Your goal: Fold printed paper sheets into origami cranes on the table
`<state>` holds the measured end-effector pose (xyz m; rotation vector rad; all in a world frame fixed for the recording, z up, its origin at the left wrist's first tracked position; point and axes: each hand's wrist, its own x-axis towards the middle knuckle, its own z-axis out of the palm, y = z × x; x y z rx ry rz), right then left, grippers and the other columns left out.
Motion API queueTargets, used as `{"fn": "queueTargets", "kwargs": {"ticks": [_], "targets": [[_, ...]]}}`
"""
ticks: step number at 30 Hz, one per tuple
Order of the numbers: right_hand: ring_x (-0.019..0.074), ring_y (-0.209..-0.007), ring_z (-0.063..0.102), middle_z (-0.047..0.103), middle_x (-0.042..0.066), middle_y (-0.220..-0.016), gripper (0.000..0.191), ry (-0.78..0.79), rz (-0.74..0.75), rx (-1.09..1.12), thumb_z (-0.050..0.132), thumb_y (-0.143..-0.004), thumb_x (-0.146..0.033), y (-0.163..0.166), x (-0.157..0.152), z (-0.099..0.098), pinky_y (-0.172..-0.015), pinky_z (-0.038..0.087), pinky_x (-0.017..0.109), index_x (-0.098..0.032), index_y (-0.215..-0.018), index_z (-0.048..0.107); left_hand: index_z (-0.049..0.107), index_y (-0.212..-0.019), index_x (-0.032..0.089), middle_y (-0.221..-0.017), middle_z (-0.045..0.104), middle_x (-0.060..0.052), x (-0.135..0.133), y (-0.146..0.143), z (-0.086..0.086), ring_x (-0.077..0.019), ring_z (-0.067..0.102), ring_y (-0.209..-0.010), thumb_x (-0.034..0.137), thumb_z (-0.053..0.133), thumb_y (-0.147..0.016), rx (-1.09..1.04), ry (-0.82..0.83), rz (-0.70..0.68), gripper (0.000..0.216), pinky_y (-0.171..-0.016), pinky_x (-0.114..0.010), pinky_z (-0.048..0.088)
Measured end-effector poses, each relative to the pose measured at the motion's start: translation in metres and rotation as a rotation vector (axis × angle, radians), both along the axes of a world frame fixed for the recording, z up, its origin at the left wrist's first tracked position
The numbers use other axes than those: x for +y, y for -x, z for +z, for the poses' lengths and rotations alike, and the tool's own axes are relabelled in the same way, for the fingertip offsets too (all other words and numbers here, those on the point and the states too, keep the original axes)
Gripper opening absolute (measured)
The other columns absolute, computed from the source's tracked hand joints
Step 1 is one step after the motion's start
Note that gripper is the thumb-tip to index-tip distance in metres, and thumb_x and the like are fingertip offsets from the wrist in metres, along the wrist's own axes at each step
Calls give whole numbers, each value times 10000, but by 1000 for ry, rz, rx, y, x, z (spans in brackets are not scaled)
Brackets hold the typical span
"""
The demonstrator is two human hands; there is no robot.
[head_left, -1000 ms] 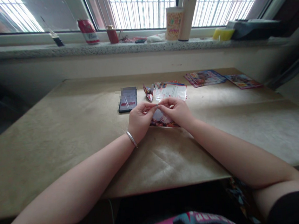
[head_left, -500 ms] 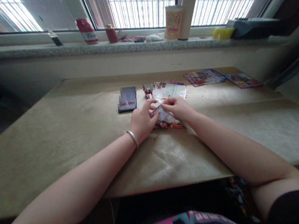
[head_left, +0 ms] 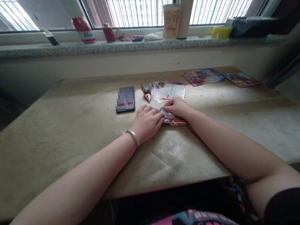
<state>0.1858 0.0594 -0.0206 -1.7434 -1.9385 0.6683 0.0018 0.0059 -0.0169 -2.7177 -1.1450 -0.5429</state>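
Note:
A colourful printed paper sheet (head_left: 176, 121), partly folded with a pale side showing, lies on the table between my hands. My left hand (head_left: 148, 121) rests palm down over the sheet's left part, its fingers laid out on it and touching the paper. With thumb and fingers bent together, my right hand (head_left: 177, 107) grips the sheet's upper edge. My fingers cover much of the fold. Just beyond is a pile of white and printed sheets (head_left: 171, 90), and beside it a small folded paper piece (head_left: 146, 92).
A dark phone (head_left: 127, 100) lies left of the papers. Two stacks of printed sheets, one nearer the middle (head_left: 203, 76) and one farther right (head_left: 242, 79), lie at the back right. On the windowsill (head_left: 66, 49) stand a red can (head_left: 83, 29) and a paper cup (head_left: 171, 21).
My left hand has turned palm down and its fingers have come down flat on the sheet. More of the sheet is folded over. My right hand stays at the upper edge.

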Motion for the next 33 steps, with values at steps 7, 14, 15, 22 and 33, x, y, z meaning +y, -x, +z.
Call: {"fn": "queueTargets", "kwargs": {"ticks": [7, 14, 15, 22, 33], "targets": [[137, -675, 589, 716, 18, -731, 225, -7, 9, -111, 597, -794, -357, -6, 4, 3, -608, 373, 242, -193, -787, 751, 608, -1232, 199, -1199, 627, -73, 2, 0, -5, -258, 532, -1070, 415, 406, -957, 85, 50, -45, 404, -999, -434, 358], [143, -699, 604, 737, 39, -781, 203, -71, 29, -136, 600, -806, -296, -6, 5, 5, -605, 378, 237, -190, -842, 771, 552, -1282, 177, -1245, 596, -91, 3, 0, -8, -269, 509, -1124, 403, 449, -935, 99, 62, -69, 427, -1021, -436, 370], [142, -695, 603, 737, 37, -775, 205, -74, 33, -141, 599, -807, -296, -7, 5, 4, -600, 375, 236, -191, -843, 772, 555, -1272, 178, -1241, 599, -91, 3, 0, -7, -267, 512, -1124, 394, 452, -933, 99, 67, -71, 415, -1019, -434, 376], [146, -723, 623, 745, 31, -799, 213, -76, 38, -140, 600, -814, -320, -8, 7, 1, -595, 374, 234, -203, -860, 772, 567, -1232, 158, -1224, 607, -106, 0, 3, -1, -250, 533, -1126, 327, 470, -920, 121, 82, -124, 368, -990, -400, 436], [142, -695, 604, 736, 32, -769, 228, -85, 53, -131, 590, -802, -330, -10, 9, -3, -591, 370, 231, -195, -843, 770, 558, -1279, 158, -1267, 604, -104, 0, 9, 3, -250, 530, -1178, 321, 460, -933, 130, 103, -205, 394, -1025, -404, 441]]}}
